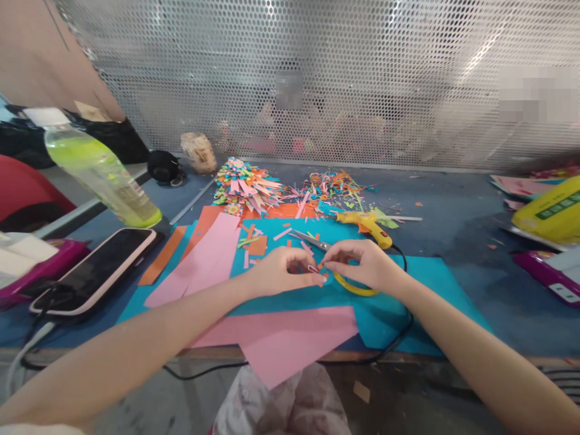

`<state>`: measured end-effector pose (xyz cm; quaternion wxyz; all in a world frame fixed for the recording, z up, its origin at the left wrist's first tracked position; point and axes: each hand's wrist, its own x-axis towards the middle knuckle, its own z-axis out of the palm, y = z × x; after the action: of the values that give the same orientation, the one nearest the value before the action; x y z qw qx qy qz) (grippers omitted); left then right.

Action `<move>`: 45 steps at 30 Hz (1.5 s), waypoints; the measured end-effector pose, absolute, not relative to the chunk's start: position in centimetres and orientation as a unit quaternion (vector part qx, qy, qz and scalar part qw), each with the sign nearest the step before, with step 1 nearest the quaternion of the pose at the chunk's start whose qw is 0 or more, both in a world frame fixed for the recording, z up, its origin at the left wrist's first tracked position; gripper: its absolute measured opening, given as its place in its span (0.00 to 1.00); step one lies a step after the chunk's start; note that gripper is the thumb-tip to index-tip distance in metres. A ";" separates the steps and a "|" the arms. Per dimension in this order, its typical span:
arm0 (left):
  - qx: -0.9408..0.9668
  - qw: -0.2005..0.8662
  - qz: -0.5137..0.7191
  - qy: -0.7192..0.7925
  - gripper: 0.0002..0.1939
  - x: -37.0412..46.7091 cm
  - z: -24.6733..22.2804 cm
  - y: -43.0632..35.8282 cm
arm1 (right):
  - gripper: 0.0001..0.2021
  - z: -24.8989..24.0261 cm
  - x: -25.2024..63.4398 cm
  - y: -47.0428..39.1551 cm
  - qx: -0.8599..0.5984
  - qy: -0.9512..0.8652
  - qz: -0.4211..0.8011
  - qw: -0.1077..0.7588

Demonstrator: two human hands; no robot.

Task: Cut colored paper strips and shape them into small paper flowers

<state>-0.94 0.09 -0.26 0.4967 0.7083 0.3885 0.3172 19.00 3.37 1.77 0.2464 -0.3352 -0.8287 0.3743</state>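
My left hand (pixel 278 270) is closed in a pinch on a small pink and orange paper strip (pixel 312 268), which looks curled into a loop. Fingertips of my right hand (pixel 365 261) pinch the orange end of the same strip, close to the left fingertips. Whether it is one strip or two is too small to tell. Scissors with a yellow handle (pixel 356 289) lie under and beside my right hand, their blades pointing up and left. Short cut strips and an orange paper piece (pixel 258 246) are scattered on the blue paper (pixel 272 299) beyond my left hand.
A yellow glue gun (pixel 368 225) with a black cord lies beyond my right hand. Behind are a layered paper-strip flower piece (pixel 244 184) and a heap of scraps (pixel 335 184). Pink sheets (pixel 290 338) overhang the front edge. A phone (pixel 97 272) and bottle (pixel 102 169) are left.
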 end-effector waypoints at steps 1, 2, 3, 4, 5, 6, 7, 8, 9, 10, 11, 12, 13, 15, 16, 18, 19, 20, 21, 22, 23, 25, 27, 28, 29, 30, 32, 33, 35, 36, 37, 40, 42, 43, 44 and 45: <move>0.713 0.483 0.318 0.396 0.13 -0.9 -0.4 0.1 | 0.07 1.8 19.0 3.3 -0.336 -0.826 0.377 0.249; 0.713 0.476 0.321 0.402 0.13 -0.8 -0.5 0.0 | 0.07 1.8 19.0 3.3 -0.337 -0.823 0.382 0.252; 0.709 0.478 0.325 0.404 0.12 -0.8 -0.6 0.0 | 0.07 1.8 19.0 3.3 -0.338 -0.818 0.389 0.254; 0.699 0.488 0.331 0.404 0.12 -0.7 -0.7 0.0 | 0.08 1.8 19.1 3.4 -0.338 -0.812 0.399 0.258; 0.686 0.501 0.340 0.403 0.12 -0.7 -0.8 0.0 | 0.10 1.7 19.1 3.5 -0.338 -0.805 0.410 0.263; 0.671 0.514 0.350 0.403 0.11 -0.7 -0.8 0.1 | 0.11 1.7 19.2 3.5 -0.339 -0.799 0.419 0.268; 0.657 0.523 0.361 0.406 0.11 -0.7 -0.9 0.1 | 0.11 1.7 19.3 3.6 -0.340 -0.795 0.423 0.273; 0.645 0.529 0.369 0.410 0.11 -0.7 -0.9 0.1 | 0.12 1.7 19.4 3.7 -0.341 -0.794 0.420 0.276; 0.634 0.534 0.376 0.413 0.12 -0.7 -0.9 0.1 | 0.11 1.7 19.5 3.7 -0.343 -0.798 0.411 0.277; 0.625 0.538 0.382 0.417 0.12 -0.7 -0.9 0.2 | 0.11 1.7 19.5 3.8 -0.346 -0.804 0.398 0.276; 0.618 0.541 0.387 0.420 0.12 -0.7 -0.9 0.2 | 0.10 1.8 19.6 3.8 -0.347 -0.810 0.384 0.275; 0.613 0.543 0.389 0.422 0.12 -0.7 -0.9 0.2 | 0.09 1.8 19.6 3.8 -0.347 -0.815 0.373 0.276; 0.610 0.544 0.390 0.425 0.12 -0.6 -0.9 0.2 | 0.09 1.8 19.6 3.8 -0.346 -0.819 0.365 0.276; 0.606 0.546 0.390 0.427 0.11 -0.6 -0.9 0.2 | 0.09 1.9 19.6 3.8 -0.345 -0.823 0.355 0.279; 0.606 0.547 0.389 0.428 0.11 -0.6 -0.9 0.2 | 0.09 1.9 19.6 3.8 -0.345 -0.824 0.352 0.280; 0.606 0.546 0.388 0.429 0.11 -0.6 -0.9 0.2 | 0.08 1.9 19.5 3.7 -0.346 -0.824 0.348 0.283; 0.607 0.545 0.388 0.430 0.11 -0.6 -0.9 0.2 | 0.08 2.0 19.5 3.7 -0.347 -0.823 0.346 0.286; 0.608 0.543 0.388 0.431 0.10 -0.6 -0.9 0.2 | 0.08 2.0 19.5 3.7 -0.348 -0.822 0.346 0.289; 0.609 0.540 0.388 0.432 0.10 -0.6 -0.9 0.2 | 0.08 2.0 19.5 3.7 -0.349 -0.820 0.346 0.292; 0.610 0.538 0.389 0.433 0.10 -0.6 -0.8 0.2 | 0.08 2.1 19.5 3.7 -0.350 -0.818 0.347 0.296; 0.610 0.537 0.390 0.433 0.10 -0.6 -0.8 0.2 | 0.08 2.1 19.5 3.6 -0.352 -0.815 0.349 0.300; 0.608 0.536 0.392 0.436 0.10 -0.5 -0.5 0.2 | 0.08 2.2 19.5 3.6 -0.355 -0.809 0.356 0.306; 0.603 0.538 0.393 0.439 0.10 -0.4 -0.3 0.2 | 0.09 2.2 19.4 3.6 -0.359 -0.802 0.362 0.310; 0.600 0.541 0.394 0.439 0.10 -0.4 -0.2 0.1 | 0.09 2.2 19.4 3.6 -0.362 -0.800 0.363 0.312; 0.597 0.542 0.395 0.440 0.10 -0.3 -0.1 0.1 | 0.09 2.2 19.4 3.6 -0.366 -0.798 0.364 0.312; 0.595 0.544 0.396 0.440 0.11 -0.3 0.0 0.1 | 0.09 2.2 19.5 3.6 -0.370 -0.796 0.363 0.313; 0.593 0.543 0.398 0.441 0.11 -0.3 0.1 0.1 | 0.09 2.3 19.5 3.6 -0.377 -0.790 0.369 0.310; 0.595 0.542 0.398 0.441 0.11 -0.3 0.1 0.1 | 0.09 2.3 19.6 3.6 -0.379 -0.786 0.376 0.311; 0.597 0.541 0.396 0.440 0.11 -0.4 0.0 0.0 | 0.09 2.3 19.6 3.6 -0.381 -0.777 0.390 0.315; 0.598 0.541 0.395 0.440 0.11 -0.4 0.0 0.0 | 0.08 2.3 19.6 3.6 -0.381 -0.773 0.396 0.317; 0.598 0.541 0.395 0.440 0.11 -0.4 0.0 0.0 | 0.08 2.3 19.6 3.6 -0.380 -0.771 0.399 0.319; 0.592 0.545 0.395 0.442 0.11 -0.4 0.0 0.1 | 0.08 2.3 19.5 3.6 -0.375 -0.774 0.400 0.315; 0.587 0.548 0.398 0.443 0.11 -0.4 0.0 0.1 | 0.08 2.4 19.5 3.6 -0.383 -0.774 0.394 0.315; 0.585 0.550 0.399 0.443 0.11 -0.4 0.0 0.2 | 0.08 2.4 19.5 3.7 -0.391 -0.772 0.386 0.318; 0.583 0.552 0.399 0.442 0.11 -0.5 0.0 0.2 | 0.08 2.4 19.6 3.7 -0.401 -0.770 0.377 0.323; 0.582 0.554 0.401 0.440 0.11 -0.5 -0.1 0.2 | 0.08 2.4 19.6 3.8 -0.409 -0.769 0.365 0.329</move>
<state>-0.50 0.21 -0.11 0.5539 0.5824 0.4398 0.4008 19.59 3.81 2.41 0.3292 -0.4087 -0.7688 0.3654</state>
